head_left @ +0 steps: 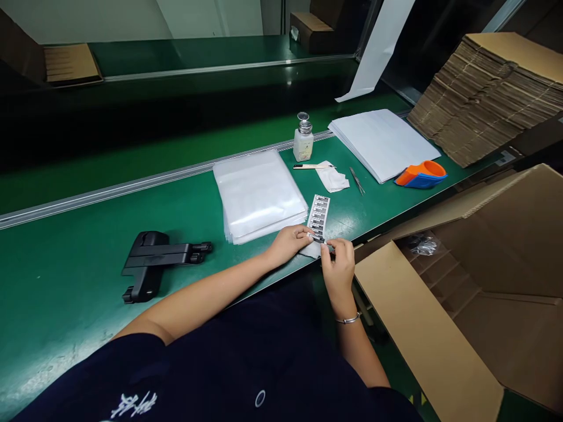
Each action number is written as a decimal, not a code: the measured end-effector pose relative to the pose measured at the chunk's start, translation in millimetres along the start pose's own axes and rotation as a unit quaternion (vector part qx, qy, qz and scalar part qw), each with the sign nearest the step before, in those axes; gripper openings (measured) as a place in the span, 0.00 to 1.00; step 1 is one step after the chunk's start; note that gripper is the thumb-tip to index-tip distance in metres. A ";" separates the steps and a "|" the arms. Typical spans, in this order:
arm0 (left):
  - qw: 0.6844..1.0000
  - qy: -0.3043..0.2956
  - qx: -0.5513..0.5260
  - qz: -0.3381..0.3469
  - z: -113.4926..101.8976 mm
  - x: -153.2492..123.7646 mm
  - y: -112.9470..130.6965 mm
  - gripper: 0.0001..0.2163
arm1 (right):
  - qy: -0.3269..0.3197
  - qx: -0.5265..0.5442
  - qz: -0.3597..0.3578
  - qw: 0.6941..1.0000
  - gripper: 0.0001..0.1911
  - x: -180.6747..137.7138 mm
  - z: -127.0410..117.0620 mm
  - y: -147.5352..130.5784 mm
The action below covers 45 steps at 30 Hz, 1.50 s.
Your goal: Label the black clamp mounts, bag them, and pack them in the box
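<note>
My left hand [288, 245] and my right hand [338, 266] meet near the table's front edge, both with fingertips pinched. Between them is a small dark label [317, 238], held at its two ends; whether it is fully off its backing I cannot tell. Just behind my fingers lies a narrow sheet of black-and-white labels [319, 212]. A white cloth or tissue [311, 250] shows partly under my hands. To the left, a black plastic bracket-like part [156, 258] rests on the green table.
Beside my left hand is a stack of clear plastic bags [261, 196]. Farther back stand a pump bottle [303, 143], a folded tissue [333, 177], tweezers [357, 181], white sheets [385, 140] and an orange-blue tape dispenser [421, 174]. An open carton [428, 328] flanks the table at right.
</note>
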<state>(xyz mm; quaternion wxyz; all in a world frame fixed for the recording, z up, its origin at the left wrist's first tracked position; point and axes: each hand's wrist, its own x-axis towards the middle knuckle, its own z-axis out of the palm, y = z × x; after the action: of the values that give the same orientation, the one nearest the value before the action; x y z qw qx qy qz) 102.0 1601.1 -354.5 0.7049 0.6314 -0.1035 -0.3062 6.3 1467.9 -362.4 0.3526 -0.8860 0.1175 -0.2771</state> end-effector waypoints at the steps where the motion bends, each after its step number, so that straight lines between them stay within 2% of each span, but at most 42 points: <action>1: 1.000 0.003 0.019 0.005 -0.5 -0.7 0.6 0.12 | 0.005 -0.026 -0.014 1.000 0.11 0.1 1.4 0.8; 7: 0.993 -0.007 0.120 0.019 -3.2 1.5 -0.1 0.10 | 0.013 -0.089 -0.047 0.995 0.11 -1.5 -2.8 -3.3; 9: 0.993 -0.025 0.112 0.014 -0.1 2.7 -2.1 0.13 | 0.031 -0.082 -0.053 0.995 0.10 -1.4 -9.4 -8.9; 12: 0.990 -0.081 0.111 0.038 3.4 -5.4 1.1 0.29 | 0.070 0.015 -0.002 0.997 0.09 0.9 -16.2 -13.7; 14: 0.976 -0.091 0.190 0.053 -6.9 -20.8 12.0 0.35 | 0.044 0.125 0.066 0.989 0.10 4.0 -13.4 -10.5; 16: 0.951 -0.040 0.300 0.055 -38.7 -43.8 29.6 0.32 | -0.014 0.219 0.137 0.966 0.13 7.1 -4.8 -2.6; 17: 0.935 0.006 0.349 0.057 -63.9 -57.8 39.2 0.28 | -0.030 0.246 0.169 0.954 0.13 8.4 0.6 2.1; 18: 0.916 0.060 0.392 0.058 -94.5 -73.3 47.9 0.23 | -0.030 0.262 0.194 0.945 0.14 9.5 5.8 6.4; 20: 0.866 0.171 0.467 0.053 -163.8 -108.3 58.3 0.22 | -0.006 0.277 0.221 0.935 0.15 12.5 15.1 11.3; 22: 0.831 0.218 0.512 0.026 -226.0 -145.4 54.9 0.23 | 0.011 0.307 0.221 0.926 0.14 17.9 23.7 7.4; 24: 0.841 0.215 0.497 0.004 -262.1 -176.9 39.1 0.25 | -0.010 0.354 0.215 0.910 0.13 24.2 35.3 -8.1; 25: 0.848 0.224 0.479 0.005 -268.0 -188.0 28.4 0.26 | -0.037 0.375 0.210 0.902 0.13 26.4 43.0 -20.4; 27: 0.853 0.270 0.446 0.018 -259.0 -199.4 6.5 0.26 | -0.119 0.390 0.179 0.896 0.12 26.6 61.4 -52.4; 30: 0.842 0.347 0.411 0.035 -219.2 -198.1 -18.2 0.24 | -0.270 0.344 0.081 0.896 0.11 15.7 92.2 -107.3; 32: 0.841 0.370 0.390 0.055 -194.4 -194.8 -26.3 0.22 | -0.330 0.301 0.015 0.895 0.11 5.7 111.8 -138.0; 34: 0.845 0.378 0.372 0.073 -178.7 -193.4 -29.1 0.21 | -0.366 0.270 -0.020 0.891 0.12 -1.8 128.9 -157.7; 38: 0.852 0.383 0.345 0.093 -170.0 -193.7 -28.3 0.20 | -0.428 0.225 -0.019 0.875 0.12 -5.0 148.9 -167.8; 45: 0.855 0.386 0.331 0.101 -167.6 -194.1 -24.5 0.20 | -0.428 0.209 -0.029 0.879 0.12 -3.8 149.2 -162.4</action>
<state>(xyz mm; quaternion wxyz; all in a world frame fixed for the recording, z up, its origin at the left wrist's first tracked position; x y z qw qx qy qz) 30.4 1848.4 -361.6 0.4649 0.8808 0.0189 0.0875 90.9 1670.4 -341.1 0.5374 -0.8269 -0.1310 0.1014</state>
